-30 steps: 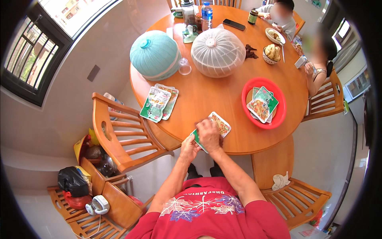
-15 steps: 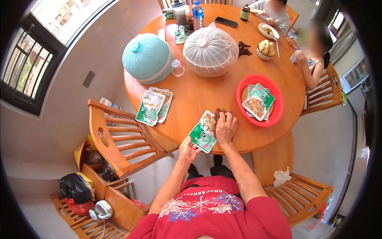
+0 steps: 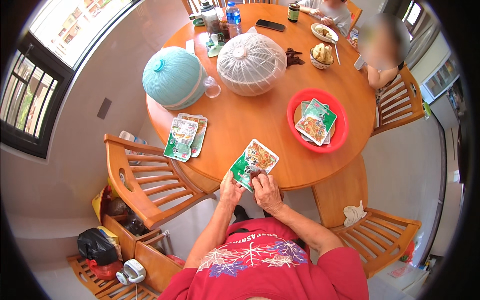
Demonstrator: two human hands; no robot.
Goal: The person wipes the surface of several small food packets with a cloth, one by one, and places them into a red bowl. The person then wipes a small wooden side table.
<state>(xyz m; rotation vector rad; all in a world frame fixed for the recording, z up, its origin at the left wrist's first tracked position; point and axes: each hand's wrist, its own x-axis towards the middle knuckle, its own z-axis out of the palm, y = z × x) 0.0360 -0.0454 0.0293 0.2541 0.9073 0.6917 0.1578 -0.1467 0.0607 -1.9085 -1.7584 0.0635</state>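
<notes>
A green and white flat food packet [image 3: 262,156] with pictured food lies tilted at the near edge of the round table. My left hand [image 3: 231,190] grips its lower left corner, the thumb on top. My right hand [image 3: 268,193] is closed round a dark brown cloth [image 3: 257,175], pressed on the packet's lower right part; some fingers are hidden beneath. Similar packets [image 3: 180,138] lie overlapping on the table to the left. On the right, a red plastic basin [image 3: 342,111] holds several more stacked packets [image 3: 316,122].
A blue mesh food cover [image 3: 172,77] and a white one [image 3: 251,65] stand farther back. Behind them are bottles [image 3: 233,19] and a phone [image 3: 270,24]. A bowl of food [image 3: 321,55] sits near two seated people at the far right. Wooden chairs [image 3: 150,180] flank me.
My right hand with the cloth has slid down the packet toward me, uncovering its upper right part. My left hand still holds the corner. The view has shifted slightly.
</notes>
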